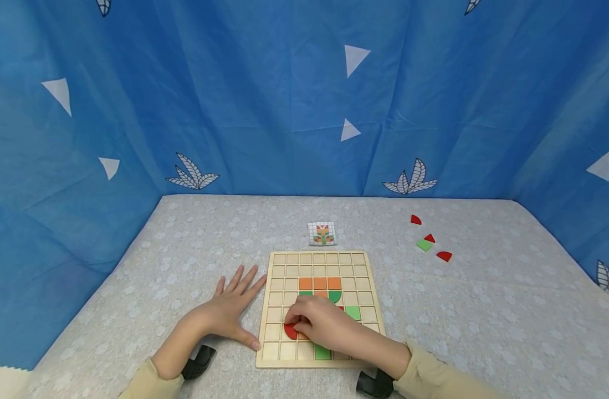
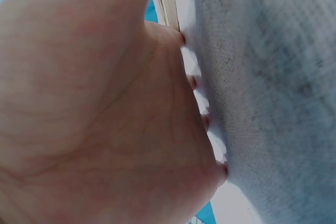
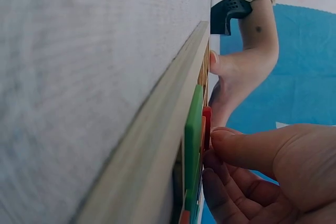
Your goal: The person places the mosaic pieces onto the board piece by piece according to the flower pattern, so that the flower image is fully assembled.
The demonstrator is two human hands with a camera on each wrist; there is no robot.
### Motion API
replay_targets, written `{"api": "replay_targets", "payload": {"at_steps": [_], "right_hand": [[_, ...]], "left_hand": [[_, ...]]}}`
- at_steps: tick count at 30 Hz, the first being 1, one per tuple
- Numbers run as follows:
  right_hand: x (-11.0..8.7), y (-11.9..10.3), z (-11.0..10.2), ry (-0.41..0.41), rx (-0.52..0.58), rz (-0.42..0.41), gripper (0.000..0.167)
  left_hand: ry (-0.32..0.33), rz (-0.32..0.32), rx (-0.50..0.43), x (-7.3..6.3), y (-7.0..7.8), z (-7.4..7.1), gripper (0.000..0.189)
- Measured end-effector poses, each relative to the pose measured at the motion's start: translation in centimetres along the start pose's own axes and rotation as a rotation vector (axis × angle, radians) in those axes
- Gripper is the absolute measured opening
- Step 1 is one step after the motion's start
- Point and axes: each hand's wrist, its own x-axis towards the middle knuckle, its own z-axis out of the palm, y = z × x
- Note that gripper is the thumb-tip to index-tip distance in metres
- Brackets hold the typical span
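A wooden grid board [image 1: 279, 299] lies on the table, with several coloured tiles set in its squares. My right hand [image 1: 324, 321] reaches over its lower half and covers some tiles. Between its thumb and fingers it pinches a red rounded tile [image 1: 290, 331] at the lower left squares; the right wrist view shows this red tile [image 3: 207, 124] at the thumb tip, beside a green tile [image 3: 193, 135]. My left hand [image 1: 229, 310] lies spread on the cloth, its thumb touching the board's left edge. The palm [image 2: 105, 129] fills much of the left wrist view.
Behind the board lies a small card [image 1: 322, 234] with a coloured grid picture. To the right are loose pieces: a light green tile [image 1: 424, 245], a red triangle [image 1: 430, 238] and two red rounded tiles [image 1: 444, 256]. A blue curtain [image 1: 284, 100] hangs around the table.
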Motion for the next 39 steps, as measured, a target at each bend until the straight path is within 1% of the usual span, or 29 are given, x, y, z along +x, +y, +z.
{"api": "replay_targets", "payload": {"at_steps": [7,13,20,25,30,33,35,39], "right_hand": [[0.0,0.1,-0.2,0.007,0.023,0.000,0.012],[-0.1,0.1,-0.8,-0.014,0.026,0.002,0.013],[0.0,0.3,-1.2,-0.010,0.043,0.041,0.012],[-0.3,0.9,-2.6,0.054,0.049,0.071,0.011],[-1.3,2.0,-4.5,0.130,0.035,0.071,0.012],[-2.0,2.9,-5.8,0.186,0.025,0.089,0.012],[-2.5,3.8,-6.7,0.221,0.019,0.118,0.012],[-3.8,5.9,-8.8,0.292,-0.017,0.235,0.013]], "left_hand": [[-0.006,0.002,-0.001,0.0,0.1,-0.1,0.129],[-0.008,-0.002,0.007,0.1,0.0,0.0,0.130],[-0.006,-0.003,0.007,0.1,0.0,-0.1,0.130],[-0.001,0.006,0.004,0.0,0.1,-0.2,0.130],[-0.002,0.011,-0.002,0.0,0.1,-0.2,0.130],[-0.002,0.012,-0.002,0.0,0.0,-0.2,0.130],[-0.002,0.010,0.002,0.0,0.0,-0.1,0.130],[0.002,0.009,0.002,0.1,-0.1,0.0,0.130]]}}
